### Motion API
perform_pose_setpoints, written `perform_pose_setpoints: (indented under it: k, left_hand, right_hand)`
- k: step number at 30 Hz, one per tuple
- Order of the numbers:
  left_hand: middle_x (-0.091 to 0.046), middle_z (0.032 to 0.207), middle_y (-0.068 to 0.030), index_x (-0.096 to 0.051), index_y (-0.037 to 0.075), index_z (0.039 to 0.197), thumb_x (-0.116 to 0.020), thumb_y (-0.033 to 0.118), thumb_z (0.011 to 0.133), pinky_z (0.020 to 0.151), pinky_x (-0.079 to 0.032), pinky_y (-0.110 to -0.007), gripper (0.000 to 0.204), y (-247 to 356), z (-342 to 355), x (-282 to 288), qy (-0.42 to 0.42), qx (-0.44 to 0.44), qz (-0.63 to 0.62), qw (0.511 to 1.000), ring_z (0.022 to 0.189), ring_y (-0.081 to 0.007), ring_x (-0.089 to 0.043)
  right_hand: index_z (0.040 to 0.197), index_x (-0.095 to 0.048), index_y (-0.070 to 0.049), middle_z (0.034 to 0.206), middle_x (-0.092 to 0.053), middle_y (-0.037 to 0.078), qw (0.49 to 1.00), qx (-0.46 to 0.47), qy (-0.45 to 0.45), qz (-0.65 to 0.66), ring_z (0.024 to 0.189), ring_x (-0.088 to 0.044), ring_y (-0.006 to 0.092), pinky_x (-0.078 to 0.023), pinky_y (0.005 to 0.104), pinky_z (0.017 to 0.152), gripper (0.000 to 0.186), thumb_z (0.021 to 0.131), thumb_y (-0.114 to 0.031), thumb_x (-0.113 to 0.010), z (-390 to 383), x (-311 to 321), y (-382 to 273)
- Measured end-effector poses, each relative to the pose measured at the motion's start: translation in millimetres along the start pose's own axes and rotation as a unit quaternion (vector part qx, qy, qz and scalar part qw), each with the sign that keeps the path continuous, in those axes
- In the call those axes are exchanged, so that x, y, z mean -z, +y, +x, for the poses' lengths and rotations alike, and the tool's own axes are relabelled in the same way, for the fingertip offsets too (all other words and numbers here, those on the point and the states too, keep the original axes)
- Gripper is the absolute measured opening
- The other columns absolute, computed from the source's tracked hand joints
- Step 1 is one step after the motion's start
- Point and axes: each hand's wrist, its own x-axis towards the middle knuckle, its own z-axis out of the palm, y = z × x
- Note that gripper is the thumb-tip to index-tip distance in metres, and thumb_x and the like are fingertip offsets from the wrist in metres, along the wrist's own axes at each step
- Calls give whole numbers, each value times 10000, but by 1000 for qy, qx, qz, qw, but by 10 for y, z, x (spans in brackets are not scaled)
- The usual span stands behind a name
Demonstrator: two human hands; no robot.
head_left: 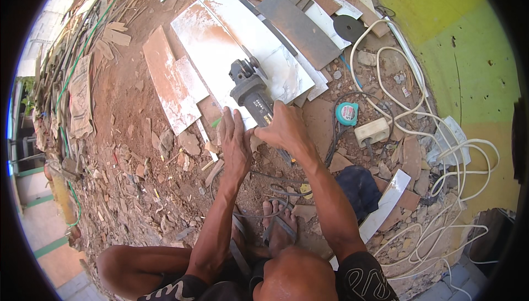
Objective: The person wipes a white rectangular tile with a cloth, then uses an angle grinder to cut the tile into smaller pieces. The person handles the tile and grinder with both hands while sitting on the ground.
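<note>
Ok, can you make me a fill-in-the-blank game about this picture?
The ___ hand grips the angle grinder.
The marbled slab under it is mostly ___.
The turquoise ___ lies closer to the pale socket block than the black disc does.
Sticks are heaped along the picture's ___ side.

Missing words: right; white; tape measure; left.

The dirt ground bears tiles at upper centre, a socket block at right, dark cloth lower right.
</note>
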Motion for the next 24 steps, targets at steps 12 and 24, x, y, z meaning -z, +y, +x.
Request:
perform_pose_setpoints:
  k: [12,24]
  left_hand:
    - [-289,1585,-326,-309,75,1578,-622,143,989,1143,-324,-571,670,-4,13,-17,14,-22,-4,1000,1424,-515,-349]
    - [-280,1594,-317,-295,88,1587,-600,133,997,1156,-310,-563,666,-14,7,-22,17,-23,-9,1000,1431,-502,-348]
  right_hand:
    - [982,-620,137,844,-700,310,1000,19,22,-1,801,-727,414,-567,443,732,503,655,-219,-758,-38,-13,64]
    - [987,-622,142,875,-700,322,1000,5,6,7,847,-727,430,-571,451,764,498,672,-222,-749,-102,33,56]
